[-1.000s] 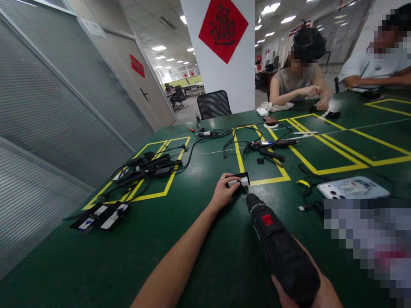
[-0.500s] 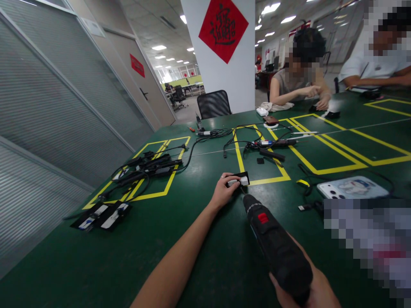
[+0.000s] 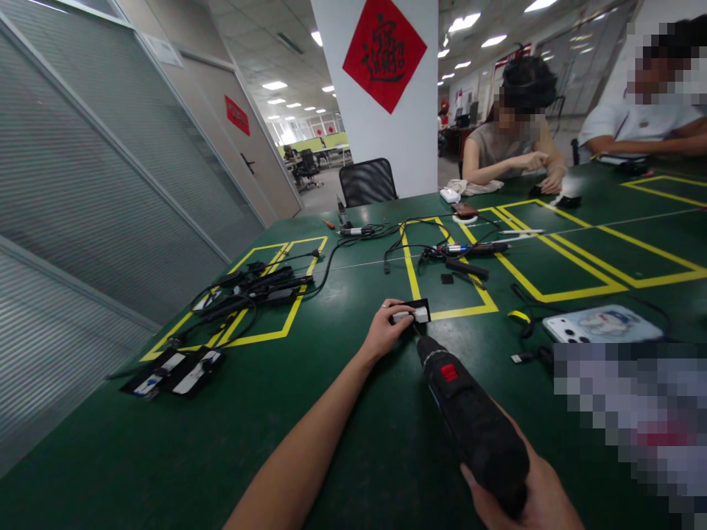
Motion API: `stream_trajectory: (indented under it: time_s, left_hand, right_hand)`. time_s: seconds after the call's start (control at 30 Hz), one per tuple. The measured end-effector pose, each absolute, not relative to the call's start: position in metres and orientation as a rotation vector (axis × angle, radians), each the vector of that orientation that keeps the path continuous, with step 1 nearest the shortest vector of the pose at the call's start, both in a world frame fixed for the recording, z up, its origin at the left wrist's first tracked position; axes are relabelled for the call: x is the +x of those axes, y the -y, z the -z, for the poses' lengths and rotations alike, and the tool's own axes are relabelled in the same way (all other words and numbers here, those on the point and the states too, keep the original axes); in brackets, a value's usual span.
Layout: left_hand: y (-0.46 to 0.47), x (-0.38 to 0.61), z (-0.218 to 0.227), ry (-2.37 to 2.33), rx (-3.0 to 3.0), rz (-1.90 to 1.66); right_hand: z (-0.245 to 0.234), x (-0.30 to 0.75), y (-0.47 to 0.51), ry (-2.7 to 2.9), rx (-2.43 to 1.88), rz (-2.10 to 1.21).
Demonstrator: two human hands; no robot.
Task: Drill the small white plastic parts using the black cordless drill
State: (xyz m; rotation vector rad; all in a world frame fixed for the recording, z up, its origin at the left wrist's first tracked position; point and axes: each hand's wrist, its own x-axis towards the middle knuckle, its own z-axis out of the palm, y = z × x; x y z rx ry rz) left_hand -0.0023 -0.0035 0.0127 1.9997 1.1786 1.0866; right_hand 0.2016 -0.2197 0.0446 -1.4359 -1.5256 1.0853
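My right hand (image 3: pixel 538 482) is wrapped round the handle of a black cordless drill (image 3: pixel 469 419) with a red switch on top. Its thin bit points forward and ends close by the fingers of my left hand (image 3: pixel 387 327). Those fingers are closed on a small white block (image 3: pixel 421 314) that sits on a flat black piece (image 3: pixel 424 302) on the table. Whether the bit touches the block, I cannot tell. The fingers hide part of the block.
Black cables and adapters (image 3: pixel 270 283) lie in a heap at left, near two black-and-white pieces (image 3: pixel 191 372). A pen-like tool (image 3: pixel 469 248) and cables lie ahead. A phone (image 3: pixel 605 324) rests at right. Two people sit across the green table (image 3: pixel 331 442).
The drill's rear end has shifted slightly to the left. My left hand keeps its place on the white block, and the bit stays close to the fingers.
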Motion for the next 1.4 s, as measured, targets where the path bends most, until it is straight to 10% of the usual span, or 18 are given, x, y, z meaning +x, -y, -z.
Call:
stream_trajectory:
  time_s: [1.4]
  left_hand:
    - [0.0011, -0.0039, -0.0119, -1.124, 1.962, -1.031]
  right_hand:
    - [-0.0529, 0.1987, 0.2215, 1.534, -1.423, -1.121]
